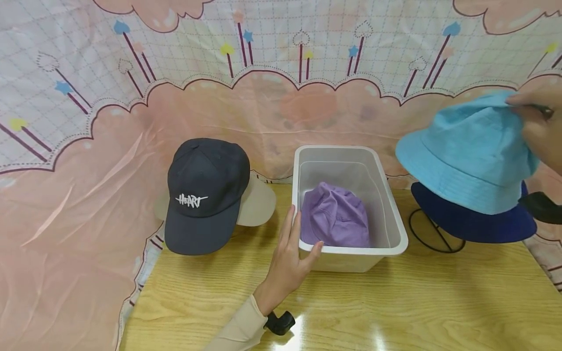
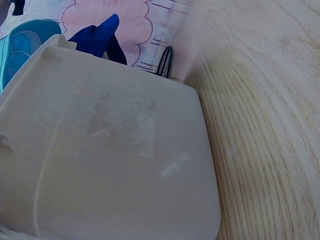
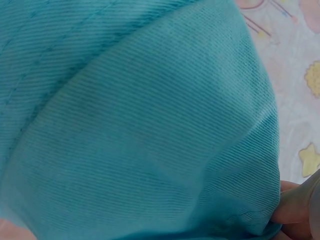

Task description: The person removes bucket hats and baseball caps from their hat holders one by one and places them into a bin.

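Note:
At the right in the head view, my right hand (image 1: pixel 542 124) pinches the top of a light blue bucket hat (image 1: pixel 474 146). The hat hangs brim down, overlapping a dark blue hat (image 1: pixel 478 224) on a black wire stand (image 1: pixel 445 248). In the right wrist view the light blue cloth (image 3: pixel 150 130) fills most of the picture, with fingertips (image 3: pixel 292 210) at its lower right edge. My left hand (image 1: pixel 287 258) rests at the near left corner of a white plastic bin (image 1: pixel 351 251), fingers straight along its side and thumb by the front rim. Inside lies a crumpled purple cap (image 1: pixel 335 217).
Left of the bin, a dark navy cap (image 1: pixel 206 190) with white lettering hangs in front of a beige cap (image 1: pixel 256 202). The wooden table (image 1: pixel 351 312) meets a patterned pink and white cloth (image 1: pixel 281 107) at the back. The bin's outer wall (image 2: pixel 115 150) fills the left wrist view.

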Demonstrator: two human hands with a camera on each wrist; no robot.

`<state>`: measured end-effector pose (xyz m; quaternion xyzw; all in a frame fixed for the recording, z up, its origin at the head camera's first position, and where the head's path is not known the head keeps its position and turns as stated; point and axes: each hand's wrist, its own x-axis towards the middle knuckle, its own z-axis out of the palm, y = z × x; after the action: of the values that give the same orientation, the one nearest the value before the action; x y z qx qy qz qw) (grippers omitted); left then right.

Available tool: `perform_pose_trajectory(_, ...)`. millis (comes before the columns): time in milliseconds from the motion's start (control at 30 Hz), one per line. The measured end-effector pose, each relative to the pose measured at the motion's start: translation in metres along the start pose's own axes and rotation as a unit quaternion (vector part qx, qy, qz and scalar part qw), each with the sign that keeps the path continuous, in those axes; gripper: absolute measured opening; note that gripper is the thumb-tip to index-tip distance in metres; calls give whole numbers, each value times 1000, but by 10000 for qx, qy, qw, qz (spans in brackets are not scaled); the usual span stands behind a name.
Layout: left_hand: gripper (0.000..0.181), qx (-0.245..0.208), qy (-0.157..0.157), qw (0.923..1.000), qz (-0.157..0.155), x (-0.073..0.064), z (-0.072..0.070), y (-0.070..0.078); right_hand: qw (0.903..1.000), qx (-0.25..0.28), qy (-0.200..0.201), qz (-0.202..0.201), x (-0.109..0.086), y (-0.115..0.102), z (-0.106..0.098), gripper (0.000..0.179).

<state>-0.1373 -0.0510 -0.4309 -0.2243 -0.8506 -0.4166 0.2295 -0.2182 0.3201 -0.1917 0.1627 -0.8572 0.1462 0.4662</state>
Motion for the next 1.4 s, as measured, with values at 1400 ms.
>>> perform_pose_trajectory(1400,77,2,95,9999,130,1,3,-5,9925,-565,-1007,-402,19,-76,18,29)
